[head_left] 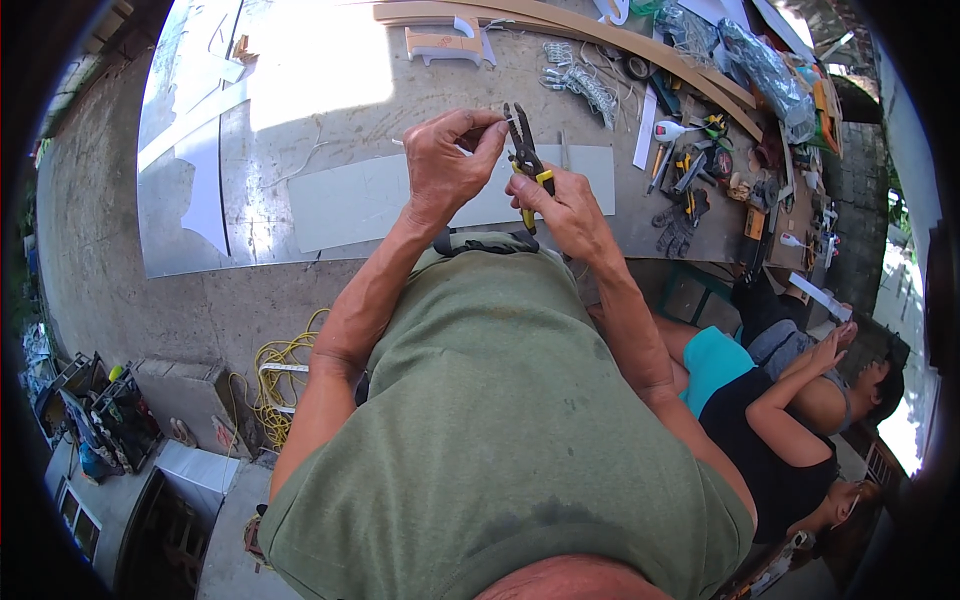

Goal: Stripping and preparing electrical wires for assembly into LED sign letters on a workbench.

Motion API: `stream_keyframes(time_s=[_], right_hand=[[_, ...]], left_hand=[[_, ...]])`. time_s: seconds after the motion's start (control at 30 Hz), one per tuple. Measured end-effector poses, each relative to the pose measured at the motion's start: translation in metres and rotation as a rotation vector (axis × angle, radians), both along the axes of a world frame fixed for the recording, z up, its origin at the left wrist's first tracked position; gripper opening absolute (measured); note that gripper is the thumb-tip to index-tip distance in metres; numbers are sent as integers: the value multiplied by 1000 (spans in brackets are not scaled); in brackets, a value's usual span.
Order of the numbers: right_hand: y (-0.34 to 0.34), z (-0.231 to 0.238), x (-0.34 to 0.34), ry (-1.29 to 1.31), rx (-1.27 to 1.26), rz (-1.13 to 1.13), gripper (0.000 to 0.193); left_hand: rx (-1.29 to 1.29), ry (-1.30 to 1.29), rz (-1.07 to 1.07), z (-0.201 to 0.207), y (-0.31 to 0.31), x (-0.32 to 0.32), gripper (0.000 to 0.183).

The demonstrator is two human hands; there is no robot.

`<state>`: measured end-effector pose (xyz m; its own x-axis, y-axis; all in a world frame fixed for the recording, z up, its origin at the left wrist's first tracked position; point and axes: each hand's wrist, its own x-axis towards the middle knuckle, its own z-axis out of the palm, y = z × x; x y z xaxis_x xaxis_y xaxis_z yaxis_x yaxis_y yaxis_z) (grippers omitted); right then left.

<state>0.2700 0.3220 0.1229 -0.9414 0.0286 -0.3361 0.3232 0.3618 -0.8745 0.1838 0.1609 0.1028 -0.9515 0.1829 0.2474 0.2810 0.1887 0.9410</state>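
My right hand (568,212) is wrapped round a pair of wire strippers (524,150) with black jaws and yellow-and-black handles, jaws pointing away from me. Close by on the left, my left hand (448,160) is closed in a pinch. Its fingertips reach beside the strippers' jaws and hold a thin white wire, of which a short bit shows at either side of the hand. Whether the jaws touch the wire I cannot tell. Both hands are above a pale flat strip (350,205) lying along the near edge of the table (270,190).
White light strings (585,92), a black tape roll (636,67) and long brown strips (600,42) lie at the back. Right of my hands are hand tools (690,165) and a grey glove (682,222). Two people (770,430) sit at my right. Yellow cord (275,385) lies at lower left.
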Motion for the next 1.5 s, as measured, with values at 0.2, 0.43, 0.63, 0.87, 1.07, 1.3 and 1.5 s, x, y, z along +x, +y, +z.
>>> stream_keyframes(time_s=[0.2,0.43,0.63,0.87,1.07,1.3,1.5], right_hand=[[-3,6,-3,5,96,27,51],[-9,5,-3,94,313,81,47],[-10,2,-3,105,365,92,47],[-9,-1,-4,97,409,113,47],[-12,-3,-2,162,537,109,41],[-12,-7,1,227,688,103,25],[-7,5,1,336,630,123,22]], left_hand=[[-18,4,1,-3,1,0,7],[-26,-24,38,-5,3,3,6],[-34,-29,44,-7,2,2,7],[-31,-49,40,-6,1,1,7],[-36,-44,46,-8,1,2,7],[-53,-259,-106,-9,-3,-3,12],[270,-539,-379,0,-19,-15,15]])
